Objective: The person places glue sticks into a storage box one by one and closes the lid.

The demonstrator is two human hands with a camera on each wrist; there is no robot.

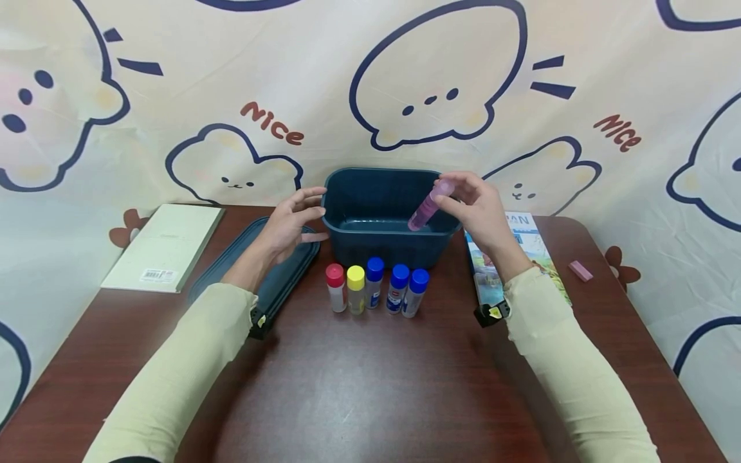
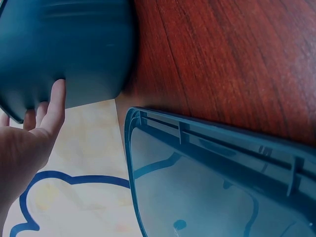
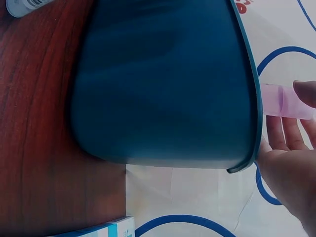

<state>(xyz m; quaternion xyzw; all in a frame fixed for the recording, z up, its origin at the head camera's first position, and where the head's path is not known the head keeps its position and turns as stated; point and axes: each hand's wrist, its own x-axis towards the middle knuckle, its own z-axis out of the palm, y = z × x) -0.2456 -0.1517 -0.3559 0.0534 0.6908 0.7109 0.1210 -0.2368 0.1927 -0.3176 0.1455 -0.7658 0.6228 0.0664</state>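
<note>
A dark teal plastic bin (image 1: 382,247) stands upright at the back of the table. Pinched between thumb and fingers of my right hand (image 1: 477,209), a translucent purple glue stick (image 1: 425,209) tilts down over the bin's right part, its lower end inside the opening. My left hand (image 1: 283,225) touches the bin's left end with fairly straight fingers, seen against the wall in the left wrist view. In front of the bin stand a red-capped glue stick (image 1: 336,289), a yellow-capped one (image 1: 356,290) and several blue-capped ones (image 1: 397,289).
The bin's teal lid (image 1: 283,283) lies left of it, under my left forearm. Farther left is a pale notebook (image 1: 168,247). A colourful book (image 1: 523,235) lies beneath my right wrist, with a pink eraser (image 1: 581,271) beyond. A printed cloth (image 1: 324,83) hangs behind the table.
</note>
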